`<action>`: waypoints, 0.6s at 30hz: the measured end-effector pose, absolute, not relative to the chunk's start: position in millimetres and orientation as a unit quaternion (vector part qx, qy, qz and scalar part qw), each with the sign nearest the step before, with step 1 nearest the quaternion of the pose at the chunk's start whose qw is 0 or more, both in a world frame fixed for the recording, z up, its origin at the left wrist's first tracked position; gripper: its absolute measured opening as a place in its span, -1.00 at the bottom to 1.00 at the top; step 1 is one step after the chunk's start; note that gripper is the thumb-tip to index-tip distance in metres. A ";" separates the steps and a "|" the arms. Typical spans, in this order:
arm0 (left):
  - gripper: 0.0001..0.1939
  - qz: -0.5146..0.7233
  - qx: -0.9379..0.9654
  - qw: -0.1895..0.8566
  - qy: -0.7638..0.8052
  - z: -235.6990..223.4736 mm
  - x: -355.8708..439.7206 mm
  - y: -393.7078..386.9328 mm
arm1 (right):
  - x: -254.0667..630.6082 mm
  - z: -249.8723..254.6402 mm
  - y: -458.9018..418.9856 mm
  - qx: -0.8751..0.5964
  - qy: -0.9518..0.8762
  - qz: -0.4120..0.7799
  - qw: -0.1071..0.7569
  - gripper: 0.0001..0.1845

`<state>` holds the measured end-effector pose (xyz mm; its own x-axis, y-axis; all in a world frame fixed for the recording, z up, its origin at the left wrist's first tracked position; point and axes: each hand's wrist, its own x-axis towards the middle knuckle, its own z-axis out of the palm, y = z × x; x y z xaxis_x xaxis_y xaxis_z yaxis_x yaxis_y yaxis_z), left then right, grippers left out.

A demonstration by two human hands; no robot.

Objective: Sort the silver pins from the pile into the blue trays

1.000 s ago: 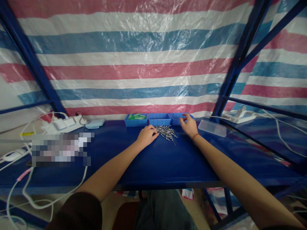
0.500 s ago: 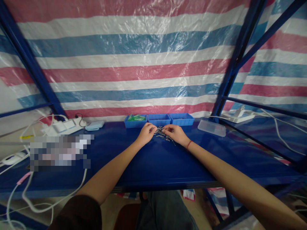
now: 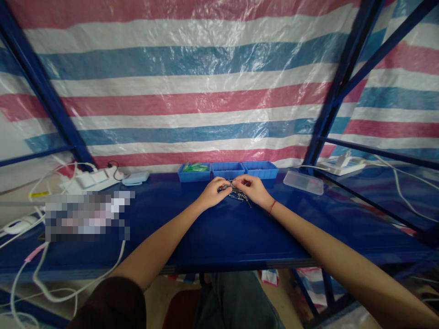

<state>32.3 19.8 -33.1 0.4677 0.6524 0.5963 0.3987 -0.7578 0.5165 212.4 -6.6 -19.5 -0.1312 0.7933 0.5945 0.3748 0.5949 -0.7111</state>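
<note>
A loose pile of slim, dark and silvery metal pieces [image 3: 241,196], like screws or rivets, lies on the blue table. At its left side my left hand [image 3: 216,191] is closed, thumb and fingers curled together over the pieces. My right hand [image 3: 253,188] reaches in from the right with thumb and forefinger pinched, a red cord on its wrist. The fingertips of both hands nearly meet above the pile. What they pinch is too small to make out, and the hands hide part of the pile.
Behind the hands stand a blue bin with green packets [image 3: 195,168], a middle blue bin [image 3: 227,167] and a right blue bin [image 3: 260,170]. A clear plastic lid [image 3: 303,183] lies to the right. Power strips [image 3: 92,178], cables and a blurred-out object occupy the left.
My right hand has come from the right bin down and left to the pile, fingers now pinched. My left hand has shifted slightly right, closer to it.
</note>
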 end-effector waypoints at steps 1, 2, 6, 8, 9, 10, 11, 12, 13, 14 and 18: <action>-0.78 0.413 0.842 0.155 0.310 -32.3 32.7 18.7 | 212.1 -19.2 -7.0 -0.401 -0.723 0.206 0.523 -0.66; -0.77 0.414 0.842 0.155 0.308 -31.4 33.0 17.7 | 211.9 -18.8 -7.3 -0.400 -0.721 0.210 0.525 -0.66; -0.77 0.418 0.842 0.160 0.302 -28.5 34.1 16.5 | 211.3 -17.6 -9.1 -0.398 -0.720 0.219 0.525 -0.67; -0.77 0.422 0.840 0.162 0.301 -28.0 34.3 17.2 | 210.9 -17.7 -9.7 -0.398 -0.722 0.219 0.522 -0.68; -0.77 0.425 0.838 0.163 0.300 -27.9 34.4 17.5 | 210.6 -17.9 -9.9 -0.397 -0.723 0.217 0.522 -0.68; -0.78 0.428 0.838 0.163 0.298 -27.7 34.4 17.7 | 210.3 -18.1 -10.0 -0.396 -0.725 0.214 0.522 -0.69; -0.79 0.430 0.837 0.163 0.296 -27.5 34.3 17.8 | 210.0 -18.3 -10.2 -0.396 -0.727 0.209 0.521 -0.69; -0.79 0.431 0.837 0.163 0.294 -27.2 34.3 17.6 | 209.8 -18.3 -10.4 -0.395 -0.729 0.205 0.520 -0.70; -0.80 0.433 0.837 0.162 0.293 -26.8 34.2 17.3 | 209.5 -18.1 -10.6 -0.396 -0.732 0.199 0.518 -0.70; -0.81 0.436 0.835 0.160 0.295 -26.3 34.1 16.7 | 209.3 -17.9 -10.8 -0.397 -0.734 0.193 0.517 -0.71; -0.86 0.457 0.810 0.165 0.329 -25.0 34.1 14.1 | 210.1 -16.9 -11.6 -0.408 -0.740 0.172 0.506 -0.73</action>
